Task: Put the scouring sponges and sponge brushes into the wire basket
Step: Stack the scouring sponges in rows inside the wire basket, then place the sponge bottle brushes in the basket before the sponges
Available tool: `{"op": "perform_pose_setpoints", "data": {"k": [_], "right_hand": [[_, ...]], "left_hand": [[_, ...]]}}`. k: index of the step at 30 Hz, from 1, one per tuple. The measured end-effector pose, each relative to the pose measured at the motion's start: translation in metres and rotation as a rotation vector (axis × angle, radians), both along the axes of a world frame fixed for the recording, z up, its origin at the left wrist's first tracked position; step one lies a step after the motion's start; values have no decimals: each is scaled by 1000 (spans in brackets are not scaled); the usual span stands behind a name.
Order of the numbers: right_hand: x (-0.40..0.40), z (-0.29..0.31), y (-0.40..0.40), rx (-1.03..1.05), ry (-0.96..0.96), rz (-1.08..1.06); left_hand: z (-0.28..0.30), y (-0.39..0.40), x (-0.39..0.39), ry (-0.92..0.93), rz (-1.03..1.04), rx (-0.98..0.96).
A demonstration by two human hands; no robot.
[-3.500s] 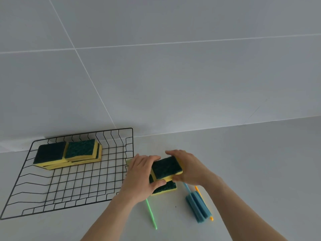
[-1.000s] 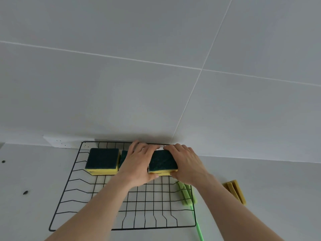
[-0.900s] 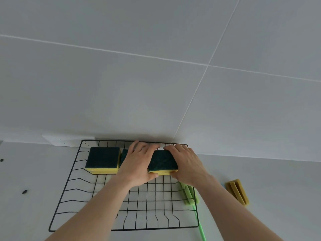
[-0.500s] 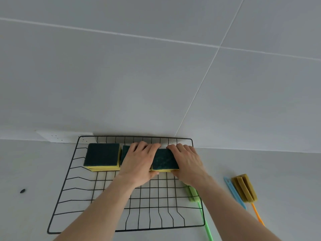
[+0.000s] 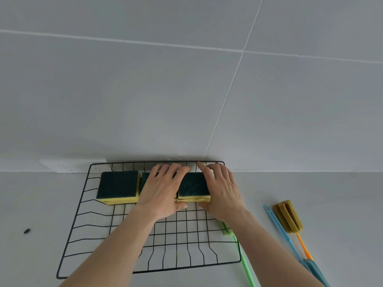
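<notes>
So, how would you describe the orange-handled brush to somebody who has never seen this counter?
Find the black wire basket against the wall, then look at the counter to its right. Three long brushes lie there; this brush is farthest right, the only one with a mustard-yellow sponge head and a thin orange handle.

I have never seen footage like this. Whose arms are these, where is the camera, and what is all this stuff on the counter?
There is no machine here: a person wears a camera on the head, looking down at their own arms. Both hands, the left hand and the right hand, press on a pile of scouring sponges, green on top and yellow below, at the back of a black wire basket. Another sponge pile already sits at the basket's back left. On the grey counter to the right, outside the basket, lie long-handled sponge brushes: a green one, a blue one and an orange-handled one with a yellow-brown sponge head.
</notes>
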State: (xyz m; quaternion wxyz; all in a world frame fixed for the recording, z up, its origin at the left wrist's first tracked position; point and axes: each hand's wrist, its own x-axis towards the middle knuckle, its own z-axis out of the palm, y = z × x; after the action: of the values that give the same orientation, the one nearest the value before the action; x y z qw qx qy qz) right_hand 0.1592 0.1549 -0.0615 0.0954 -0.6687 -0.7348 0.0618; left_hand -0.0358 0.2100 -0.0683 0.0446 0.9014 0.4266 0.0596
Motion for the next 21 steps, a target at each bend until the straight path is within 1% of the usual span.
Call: {"op": "perform_pose_setpoints", "data": {"k": [4, 8, 12, 17, 21], "right_hand": [[6, 1, -13, 29, 74, -16], [9, -2, -20, 31, 63, -39], [12, 7, -28, 42, 118, -74], [33, 19, -61, 129, 198, -246], [63, 15, -104, 158, 200, -385]], "left_hand": [[6, -4, 0, -32, 0, 30], [10, -8, 5, -25, 21, 24], [21, -15, 9, -23, 18, 33], [38, -37, 22, -140, 5, 1], [47, -64, 48, -203, -86, -26]]}}
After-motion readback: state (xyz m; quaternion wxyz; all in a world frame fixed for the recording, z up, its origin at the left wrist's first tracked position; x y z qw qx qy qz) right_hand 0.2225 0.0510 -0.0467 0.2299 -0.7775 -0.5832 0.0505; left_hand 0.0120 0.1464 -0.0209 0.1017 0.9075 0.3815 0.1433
